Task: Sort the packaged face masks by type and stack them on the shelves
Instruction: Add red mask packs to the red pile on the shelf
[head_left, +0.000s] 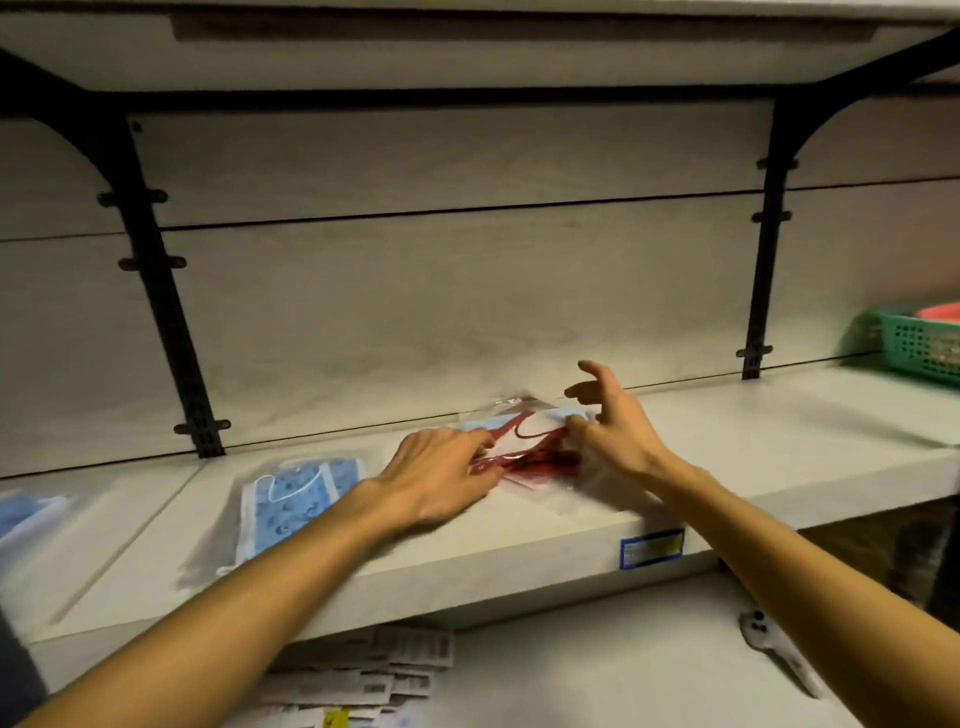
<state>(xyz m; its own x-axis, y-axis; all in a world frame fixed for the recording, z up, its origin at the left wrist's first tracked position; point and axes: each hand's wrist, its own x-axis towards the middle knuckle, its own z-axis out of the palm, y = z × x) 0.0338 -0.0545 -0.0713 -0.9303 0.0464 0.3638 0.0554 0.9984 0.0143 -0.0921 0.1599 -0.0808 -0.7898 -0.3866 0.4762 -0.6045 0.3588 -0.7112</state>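
A clear packet with red-strapped masks (524, 447) lies on the middle shelf (727, 467) near the back wall. My left hand (441, 475) rests on its left edge, fingertips curled onto the plastic. My right hand (608, 421) touches the packet's right end with its lower fingers, while thumb and forefinger stick up, spread. To the left lies a packet of blue patterned masks (296, 499). Another blue packet (26, 512) shows at the far left edge.
A green plastic basket (919, 348) with red contents stands on the shelf at far right. On the lower shelf lie several flat packets with printed labels (374, 675) and a white controller-like object (774, 647). Black brackets hold the shelf above.
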